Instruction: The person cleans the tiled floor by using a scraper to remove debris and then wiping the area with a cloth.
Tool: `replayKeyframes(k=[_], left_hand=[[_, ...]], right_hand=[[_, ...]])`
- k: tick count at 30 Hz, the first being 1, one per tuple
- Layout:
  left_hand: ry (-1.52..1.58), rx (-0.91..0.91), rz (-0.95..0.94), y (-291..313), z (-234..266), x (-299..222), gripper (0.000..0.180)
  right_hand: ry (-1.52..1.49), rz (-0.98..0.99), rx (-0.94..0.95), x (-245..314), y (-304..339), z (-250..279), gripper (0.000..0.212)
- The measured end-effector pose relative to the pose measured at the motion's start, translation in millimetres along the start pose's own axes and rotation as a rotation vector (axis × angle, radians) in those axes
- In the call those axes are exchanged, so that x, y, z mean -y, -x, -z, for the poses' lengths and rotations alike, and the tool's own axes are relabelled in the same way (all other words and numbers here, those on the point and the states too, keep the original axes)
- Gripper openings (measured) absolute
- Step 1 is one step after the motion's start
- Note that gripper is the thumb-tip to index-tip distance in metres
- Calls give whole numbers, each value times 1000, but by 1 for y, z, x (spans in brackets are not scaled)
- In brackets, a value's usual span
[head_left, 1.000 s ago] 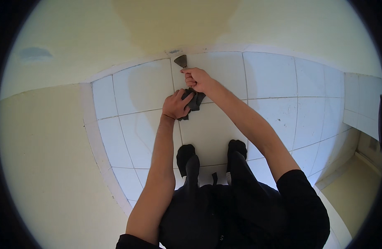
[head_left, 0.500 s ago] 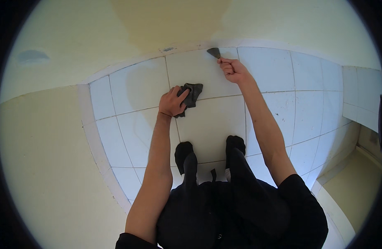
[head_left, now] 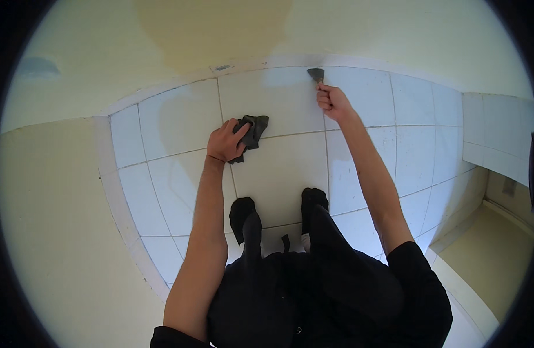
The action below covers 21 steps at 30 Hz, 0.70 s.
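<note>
My right hand [head_left: 333, 102] grips a putty knife [head_left: 316, 75] by its handle, with the fingers wrapped round it. The dark, flared blade lies near the far edge of the floor, close to the foot of the wall. To the left and nearer to me, my left hand [head_left: 225, 141] rests on a crumpled dark grey cloth [head_left: 254, 132], its fingers curled over the fabric. Pale tiles [head_left: 278, 168] lie under the cloth, which sits beside a tile joint. The handle is mostly hidden in my right hand.
A cream wall [head_left: 354, 29] with a tan patch [head_left: 215, 29] rises beyond the tiles. A pale skirting strip [head_left: 189, 78] with a chipped spot runs along its foot. My black-socked feet [head_left: 242, 214] stand on the near tiles. A recessed ledge [head_left: 481, 243] lies at the right.
My right hand has moved the putty knife rightward along the wall's foot, up to a tile joint. My left hand and the cloth stay on the same tiles; the whole view has shifted slightly.
</note>
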<state>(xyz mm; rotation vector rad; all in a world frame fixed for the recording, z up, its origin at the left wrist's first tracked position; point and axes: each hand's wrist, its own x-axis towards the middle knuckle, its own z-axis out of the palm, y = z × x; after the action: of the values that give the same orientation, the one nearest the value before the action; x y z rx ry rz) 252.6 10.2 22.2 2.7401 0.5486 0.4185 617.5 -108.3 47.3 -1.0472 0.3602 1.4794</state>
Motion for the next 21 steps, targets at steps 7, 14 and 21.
replayKeyframes(k=[7, 14, 21], left_hand=[[1, 16, 3, 1, 1, 1, 61], [7, 2, 9, 2, 4, 1, 60], [25, 11, 0, -8, -3, -6, 61]], right_hand=[[282, -68, 67, -36, 21, -25, 20], [-5, -61, 35, -52, 11, -30, 20], [-165, -74, -70, 9, -31, -33, 19]])
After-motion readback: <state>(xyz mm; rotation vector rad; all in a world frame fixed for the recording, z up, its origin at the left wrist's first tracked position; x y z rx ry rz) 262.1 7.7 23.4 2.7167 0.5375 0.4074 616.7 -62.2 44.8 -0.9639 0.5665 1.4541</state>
